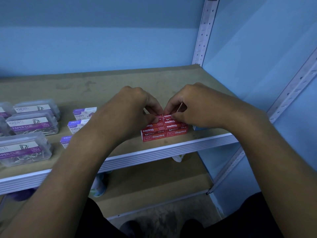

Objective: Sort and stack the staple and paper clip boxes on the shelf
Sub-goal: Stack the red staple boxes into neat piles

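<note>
Both hands meet over the red staples boxes (164, 128) grouped near the shelf's (171, 148) right front edge; the left hand (135, 103) pinches the far left box, the right hand (193, 103) apparently the far right one. Purple staples boxes (80, 121) and clear paper clip boxes (32, 124) lie further left

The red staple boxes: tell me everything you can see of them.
The red staple boxes are small cardboard cartons with white "Staples" lettering, grouped tightly in two columns near the front edge of the shelf. The front pair reads upright, those behind upside down. The left hand and right hand pinch the rearmost boxes with their fingertips. A pale blue box peeks out on the right.
</note>
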Tool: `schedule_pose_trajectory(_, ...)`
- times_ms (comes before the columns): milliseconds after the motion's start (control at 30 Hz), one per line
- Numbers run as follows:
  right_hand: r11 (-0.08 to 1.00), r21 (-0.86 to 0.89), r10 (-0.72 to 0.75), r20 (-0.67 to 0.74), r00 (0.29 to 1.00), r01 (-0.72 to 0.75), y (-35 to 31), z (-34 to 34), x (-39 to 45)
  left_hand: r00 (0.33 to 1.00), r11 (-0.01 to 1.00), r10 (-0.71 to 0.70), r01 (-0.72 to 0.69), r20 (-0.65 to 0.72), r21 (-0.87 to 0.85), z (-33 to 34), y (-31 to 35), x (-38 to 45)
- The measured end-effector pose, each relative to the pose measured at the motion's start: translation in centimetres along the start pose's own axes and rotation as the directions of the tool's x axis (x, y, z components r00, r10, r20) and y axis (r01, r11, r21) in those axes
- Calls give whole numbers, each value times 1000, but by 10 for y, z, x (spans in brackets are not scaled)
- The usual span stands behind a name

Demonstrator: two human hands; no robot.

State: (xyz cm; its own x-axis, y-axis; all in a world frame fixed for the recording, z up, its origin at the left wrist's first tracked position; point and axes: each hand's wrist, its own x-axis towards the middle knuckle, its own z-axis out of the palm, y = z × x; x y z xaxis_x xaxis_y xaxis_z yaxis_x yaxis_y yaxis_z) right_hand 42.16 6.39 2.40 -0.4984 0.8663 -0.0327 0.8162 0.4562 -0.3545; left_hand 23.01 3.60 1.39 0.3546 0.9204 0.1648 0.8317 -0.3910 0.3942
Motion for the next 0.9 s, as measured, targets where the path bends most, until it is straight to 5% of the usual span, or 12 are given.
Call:
schedule_pose_trajectory(533,999,-39,13,201,980,-6,-6,-6,-5,994,1000,-5,8,107,-30,0,-1,-4)
schedule_pose_trajectory(900,984,-176,27,125,992,-5,-8,0,3,998,999,22,-24,58,29,6,-3,1)
